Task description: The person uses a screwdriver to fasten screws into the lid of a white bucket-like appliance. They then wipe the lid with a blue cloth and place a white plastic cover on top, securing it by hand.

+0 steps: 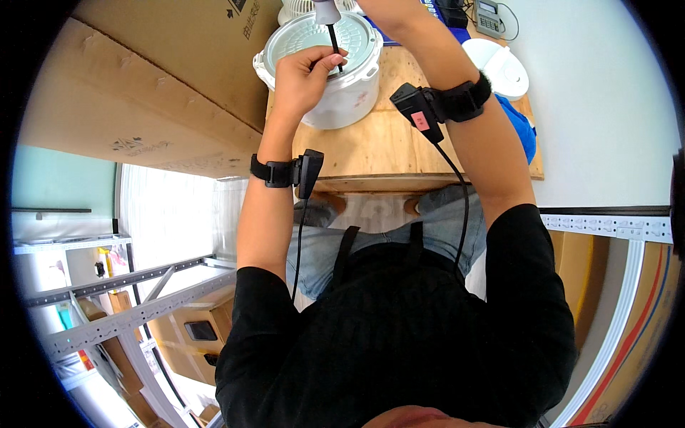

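A white round tub (335, 103) with a pale green ribbed disc (357, 36) set in its top stands on the wooden table (389, 146). My left hand (307, 80) is at its near rim, thumb and fingers pinched around the lower black shaft of a screwdriver (332, 39). The shaft runs down steeply to the rim, and its grey-white handle is cut off by the upper edge. My right forearm (421, 43) reaches up past the tub's right side. The right hand lies beyond the upper edge, so its grip is hidden.
Large cardboard boxes (143, 107) crowd the tub's left. On the right are a white round part (499, 68), a blue cloth (521, 128) and a grey device with a keypad (489, 18). Cables (457, 167) hang from black wrist units. Metal shelving (135, 299) stands at lower left.
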